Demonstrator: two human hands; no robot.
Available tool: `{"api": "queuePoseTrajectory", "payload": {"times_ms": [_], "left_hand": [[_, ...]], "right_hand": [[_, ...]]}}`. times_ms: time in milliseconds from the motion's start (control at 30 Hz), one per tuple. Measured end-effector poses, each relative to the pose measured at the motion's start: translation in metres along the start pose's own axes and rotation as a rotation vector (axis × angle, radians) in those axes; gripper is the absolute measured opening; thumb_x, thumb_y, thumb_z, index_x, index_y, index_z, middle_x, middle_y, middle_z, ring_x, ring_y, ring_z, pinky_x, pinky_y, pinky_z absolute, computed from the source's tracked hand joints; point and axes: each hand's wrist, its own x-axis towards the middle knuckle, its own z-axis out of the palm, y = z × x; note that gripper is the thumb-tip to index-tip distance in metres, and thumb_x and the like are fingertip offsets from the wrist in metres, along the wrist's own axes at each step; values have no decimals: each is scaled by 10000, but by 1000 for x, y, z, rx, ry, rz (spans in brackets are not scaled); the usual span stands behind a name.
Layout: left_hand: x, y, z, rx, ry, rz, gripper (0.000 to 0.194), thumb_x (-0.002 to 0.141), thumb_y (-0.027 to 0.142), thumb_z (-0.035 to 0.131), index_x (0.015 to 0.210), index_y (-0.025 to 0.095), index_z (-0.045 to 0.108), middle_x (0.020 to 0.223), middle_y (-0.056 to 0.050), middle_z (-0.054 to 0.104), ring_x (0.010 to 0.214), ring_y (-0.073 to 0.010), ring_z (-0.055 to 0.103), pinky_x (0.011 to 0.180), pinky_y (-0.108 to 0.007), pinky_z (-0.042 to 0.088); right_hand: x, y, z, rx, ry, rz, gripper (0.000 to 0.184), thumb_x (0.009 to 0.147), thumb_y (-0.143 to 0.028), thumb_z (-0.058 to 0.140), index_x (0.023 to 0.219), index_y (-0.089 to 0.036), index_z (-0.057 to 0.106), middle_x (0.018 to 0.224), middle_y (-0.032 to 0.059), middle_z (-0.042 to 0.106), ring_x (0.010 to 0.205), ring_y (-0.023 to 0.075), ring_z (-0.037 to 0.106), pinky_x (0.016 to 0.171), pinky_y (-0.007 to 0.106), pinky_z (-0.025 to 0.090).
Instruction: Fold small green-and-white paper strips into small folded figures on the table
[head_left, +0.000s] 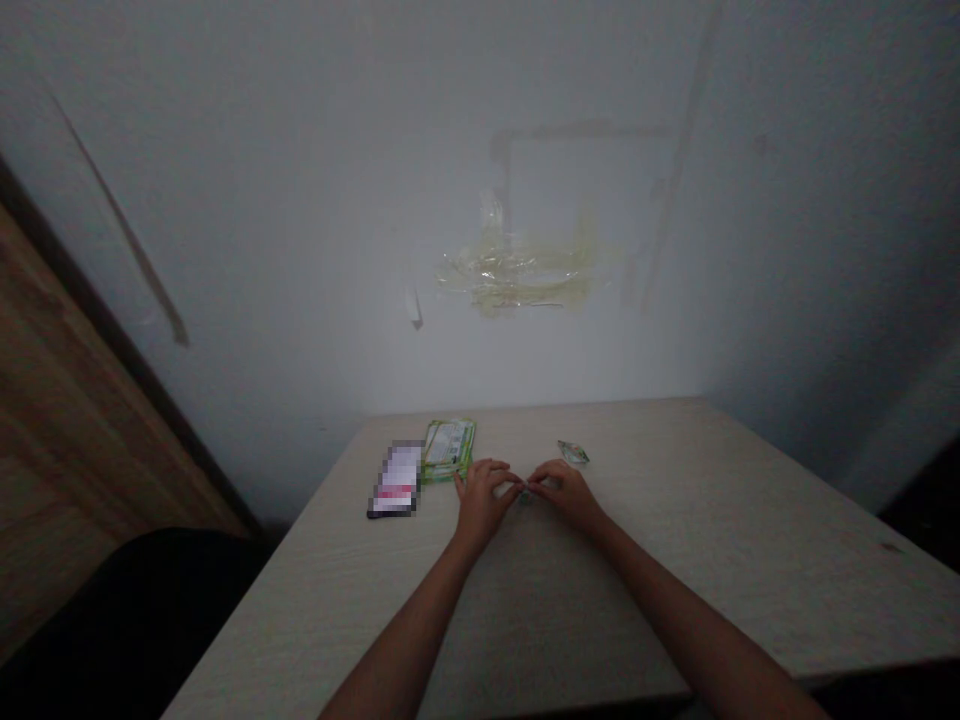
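Note:
Both my hands meet near the middle of a pale wooden table (pixel 675 540). My left hand (pixel 482 495) and my right hand (pixel 566 490) each pinch one end of a small clear-green wrapped item (pixel 524 493) held between them just above the tabletop. Fingers of both hands are curled closed on it. A second small clear wrapped piece (pixel 574 452) lies on the table just beyond my right hand. A green and white packet (pixel 448 449) lies flat just beyond my left hand.
A phone (pixel 396 480) lies left of the green packet. The table stands against a white wall with old yellowed tape residue (pixel 517 270). A wooden panel (pixel 67 420) and a dark shape (pixel 127 610) are at the left.

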Motion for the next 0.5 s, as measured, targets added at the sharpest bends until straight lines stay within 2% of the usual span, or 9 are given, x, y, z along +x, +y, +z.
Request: {"api": "queuePoseTrajectory", "payload": {"times_ms": [300, 500], "left_hand": [[1, -3, 5, -27, 19, -35, 91, 778, 385, 695, 837, 329, 736, 1160, -6, 661, 1211, -247, 478, 1105, -617, 105], [3, -6, 7, -54, 49, -54, 87, 770, 388, 699, 822, 330, 738, 1149, 1, 660, 1192, -236, 492, 1109, -603, 105]], "right_hand": [[0, 2, 0, 26, -1, 17, 159, 783, -366, 693, 797, -210, 723, 827, 48, 729, 853, 205, 648, 842, 345, 472], [2, 9, -1, 49, -16, 81, 162, 778, -359, 682, 796, -203, 722, 830, 54, 732, 849, 212, 650, 859, 362, 468]]}}
